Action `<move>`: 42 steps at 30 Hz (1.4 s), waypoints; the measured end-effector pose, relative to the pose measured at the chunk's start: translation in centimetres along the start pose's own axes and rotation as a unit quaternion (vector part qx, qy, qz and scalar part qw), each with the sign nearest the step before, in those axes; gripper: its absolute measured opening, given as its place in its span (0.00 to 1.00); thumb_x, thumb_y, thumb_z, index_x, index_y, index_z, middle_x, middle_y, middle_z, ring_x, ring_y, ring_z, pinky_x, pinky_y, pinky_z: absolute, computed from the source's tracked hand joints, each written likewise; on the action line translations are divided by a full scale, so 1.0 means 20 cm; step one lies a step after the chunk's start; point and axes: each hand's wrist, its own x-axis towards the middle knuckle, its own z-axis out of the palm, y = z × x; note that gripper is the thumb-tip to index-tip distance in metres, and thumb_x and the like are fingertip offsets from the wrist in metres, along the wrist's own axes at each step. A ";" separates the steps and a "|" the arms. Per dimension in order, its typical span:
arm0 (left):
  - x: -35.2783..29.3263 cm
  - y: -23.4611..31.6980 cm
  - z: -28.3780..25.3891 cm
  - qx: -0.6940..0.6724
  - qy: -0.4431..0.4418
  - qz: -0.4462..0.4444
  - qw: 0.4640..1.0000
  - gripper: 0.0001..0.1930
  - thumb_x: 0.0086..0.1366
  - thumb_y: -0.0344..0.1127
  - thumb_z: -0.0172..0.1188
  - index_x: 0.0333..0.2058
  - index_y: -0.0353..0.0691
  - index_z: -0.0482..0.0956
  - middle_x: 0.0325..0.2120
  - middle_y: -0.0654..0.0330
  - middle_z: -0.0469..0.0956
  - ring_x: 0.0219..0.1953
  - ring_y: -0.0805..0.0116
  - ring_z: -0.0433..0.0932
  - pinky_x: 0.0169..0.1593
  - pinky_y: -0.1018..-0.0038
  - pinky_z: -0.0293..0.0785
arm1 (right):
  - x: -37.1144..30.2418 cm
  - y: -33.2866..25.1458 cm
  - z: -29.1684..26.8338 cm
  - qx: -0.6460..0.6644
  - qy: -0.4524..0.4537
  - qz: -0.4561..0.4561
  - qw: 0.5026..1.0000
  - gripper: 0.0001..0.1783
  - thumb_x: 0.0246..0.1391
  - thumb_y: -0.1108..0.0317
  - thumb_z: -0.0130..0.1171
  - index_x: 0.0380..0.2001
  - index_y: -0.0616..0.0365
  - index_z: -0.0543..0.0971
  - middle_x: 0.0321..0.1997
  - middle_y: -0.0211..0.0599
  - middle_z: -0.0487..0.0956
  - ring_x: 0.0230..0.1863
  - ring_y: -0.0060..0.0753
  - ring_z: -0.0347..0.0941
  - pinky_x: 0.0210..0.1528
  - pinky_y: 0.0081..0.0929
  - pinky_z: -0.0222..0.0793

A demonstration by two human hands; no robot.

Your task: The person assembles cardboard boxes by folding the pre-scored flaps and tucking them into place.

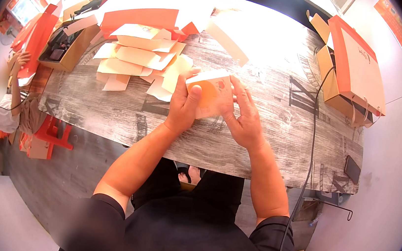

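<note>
Between my hands, above the near middle of the table, is a small orange and white paper box (209, 96). My left hand (183, 108) grips its left side, with the thumb along the near face and the fingers behind. On the opposite side, my right hand (245, 120) holds the box with its thumb low and its fingers along the upper right edge. Just beyond my left hand lies a stack of flat, partly folded cream paper boxes (129, 55). The underside of the held box is hidden.
Larger orange and white card sheets (141, 17) pile up at the back left. An open brown carton (73, 49) stands left, beside a seated person (3, 98). At right are an orange gift bag (359, 64), a dark phone (352, 170) and a black cable (313, 138) crossing the table (276, 159).
</note>
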 end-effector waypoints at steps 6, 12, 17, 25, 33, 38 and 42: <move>0.02 0.01 -0.02 -0.050 0.046 -0.048 0.997 0.30 0.79 0.58 0.41 0.64 0.37 0.64 0.54 0.55 0.71 0.55 0.69 0.71 0.60 0.70 0.69 | -0.02 -0.02 0.03 -0.042 -0.038 -0.012 0.998 0.39 0.61 0.63 0.65 0.71 0.63 0.62 0.68 0.55 0.68 0.63 0.49 0.73 0.56 0.37 0.75; 0.03 0.00 -0.02 -0.046 0.034 -0.007 0.998 0.36 0.77 0.60 0.44 0.68 0.36 0.56 0.52 0.53 0.72 0.53 0.69 0.73 0.56 0.72 0.72 | -0.03 0.02 0.03 0.179 -0.016 0.161 0.971 0.36 0.64 0.66 0.63 0.71 0.64 0.62 0.58 0.39 0.77 0.49 0.25 0.77 0.48 0.23 0.75; 0.02 -0.02 -0.03 -0.076 -0.028 -0.034 0.996 0.44 0.73 0.65 0.46 0.73 0.37 0.46 0.53 0.49 0.71 0.54 0.65 0.75 0.52 0.71 0.76 | 0.02 0.07 -0.06 0.285 0.126 0.169 0.935 0.27 0.67 0.67 0.58 0.66 0.63 0.68 0.47 0.28 0.79 0.39 0.15 0.73 0.39 0.16 0.71; 0.03 -0.04 -0.07 -0.003 -0.025 0.054 0.998 0.26 0.75 0.44 0.57 0.64 0.37 0.64 0.50 0.55 0.75 0.48 0.70 0.77 0.46 0.75 0.77 | 0.03 0.30 -0.34 0.202 0.349 0.332 0.853 0.27 0.64 0.64 0.63 0.60 0.64 0.69 0.41 0.32 0.77 0.35 0.21 0.74 0.33 0.20 0.72; 0.13 0.10 -0.22 0.181 0.033 0.108 0.977 0.19 0.67 0.36 0.65 0.53 0.36 0.76 0.47 0.54 0.79 0.49 0.62 0.78 0.53 0.67 0.74 | 0.06 0.34 -0.34 0.111 0.431 0.290 0.847 0.27 0.62 0.67 0.62 0.62 0.62 0.68 0.59 0.35 0.69 0.36 0.20 0.72 0.34 0.20 0.69; 0.37 0.26 -0.53 0.544 -0.014 0.188 0.817 0.29 0.58 0.34 0.68 0.59 0.38 0.73 0.56 0.49 0.75 0.59 0.50 0.72 0.64 0.60 0.66 | 0.03 0.33 -0.27 0.050 0.385 0.161 0.907 0.24 0.62 0.72 0.60 0.60 0.64 0.70 0.59 0.38 0.66 0.33 0.17 0.70 0.35 0.18 0.70; 0.55 0.24 -0.80 0.689 -0.057 0.154 0.706 0.33 0.54 0.32 0.67 0.62 0.46 0.73 0.63 0.55 0.71 0.67 0.52 0.65 0.71 0.52 0.56 | 0.05 0.25 -0.20 0.002 0.322 0.165 0.932 0.20 0.61 0.74 0.60 0.55 0.63 0.73 0.56 0.38 0.67 0.31 0.16 0.70 0.35 0.18 0.71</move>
